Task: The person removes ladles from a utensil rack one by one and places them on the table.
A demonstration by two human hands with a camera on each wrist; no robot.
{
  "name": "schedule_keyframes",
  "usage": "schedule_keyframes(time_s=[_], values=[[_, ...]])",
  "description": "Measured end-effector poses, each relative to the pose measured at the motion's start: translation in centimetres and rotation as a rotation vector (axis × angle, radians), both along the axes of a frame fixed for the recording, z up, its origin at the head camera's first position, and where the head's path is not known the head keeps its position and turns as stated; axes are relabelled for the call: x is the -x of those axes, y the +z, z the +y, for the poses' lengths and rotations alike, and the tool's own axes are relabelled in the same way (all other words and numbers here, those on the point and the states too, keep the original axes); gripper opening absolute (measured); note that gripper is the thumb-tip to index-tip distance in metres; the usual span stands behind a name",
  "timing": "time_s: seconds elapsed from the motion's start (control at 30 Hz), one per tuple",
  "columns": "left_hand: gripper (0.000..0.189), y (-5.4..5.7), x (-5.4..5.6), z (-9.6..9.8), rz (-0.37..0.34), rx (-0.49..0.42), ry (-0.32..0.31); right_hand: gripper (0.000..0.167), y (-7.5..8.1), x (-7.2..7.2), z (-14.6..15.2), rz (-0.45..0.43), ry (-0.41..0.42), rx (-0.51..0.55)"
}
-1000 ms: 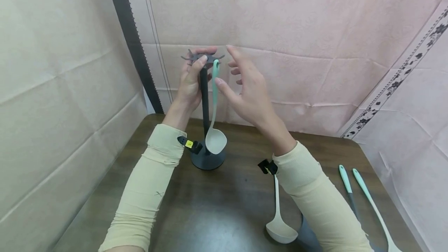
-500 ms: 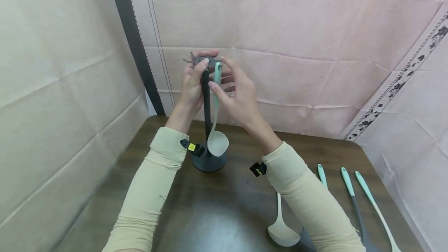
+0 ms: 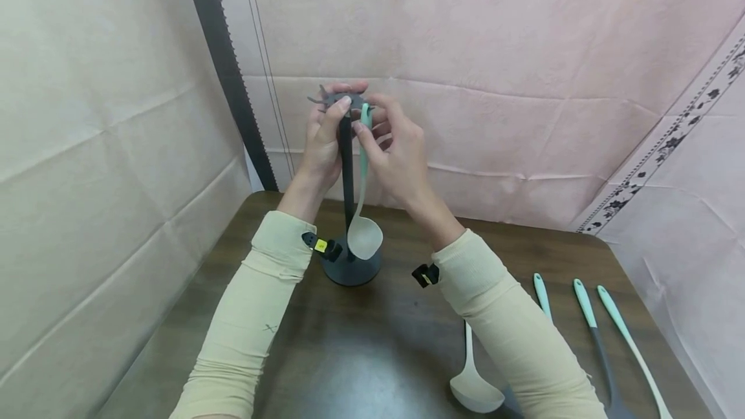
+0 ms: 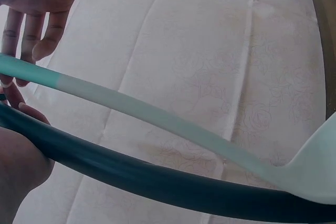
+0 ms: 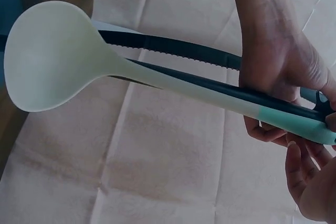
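A dark grey utensil stand [image 3: 347,173] rises upright from its round base. My left hand [image 3: 323,141] grips it just below the hooked top, thumb on the hook ring [image 3: 343,101]. From a right-hand hook hangs a pale ladle [image 3: 365,238] with a mint handle end, its bowl low beside the post. My right hand [image 3: 401,154] pinches that handle near its top, thumb in front and fingers behind. In the right wrist view the ladle's bowl [image 5: 52,56] is near and large. The left wrist view shows the ladle's stem [image 4: 142,111] apart from the post [image 4: 131,174] along most of its length.
On the brown table [image 3: 349,354] lies a second pale ladle [image 3: 476,390], partly under the right sleeve [image 3: 512,315]. Farther right are a mint-handled dark utensil [image 3: 593,328], a pale one [image 3: 631,335] and another mint handle [image 3: 542,295]. Cloth walls [image 3: 465,31] stand behind and beside.
My right hand has moved left from beside the ladle, and its thumb and fingers have closed in on the handle. The left hand keeps its grip on the stand.
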State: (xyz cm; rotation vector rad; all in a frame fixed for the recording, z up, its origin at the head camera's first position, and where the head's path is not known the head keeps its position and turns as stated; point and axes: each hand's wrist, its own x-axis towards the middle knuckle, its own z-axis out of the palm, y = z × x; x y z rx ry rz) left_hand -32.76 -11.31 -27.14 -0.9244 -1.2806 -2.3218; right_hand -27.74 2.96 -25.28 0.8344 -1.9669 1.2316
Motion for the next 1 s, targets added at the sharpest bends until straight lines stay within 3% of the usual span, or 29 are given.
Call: schedule_keyframes(time_s=[0.37, 1.0], values=[[0.027, 0.15, -0.27, 0.11, 0.012, 0.007, 0.016, 0.03, -0.03, 0.25, 0.02, 0.057, -0.01, -0.024], [0.027, -0.08, -0.4, 0.1, 0.019, 0.04, 0.027, 0.034, -0.31, 0.1, 0.26, 0.044, -0.005, -0.061]])
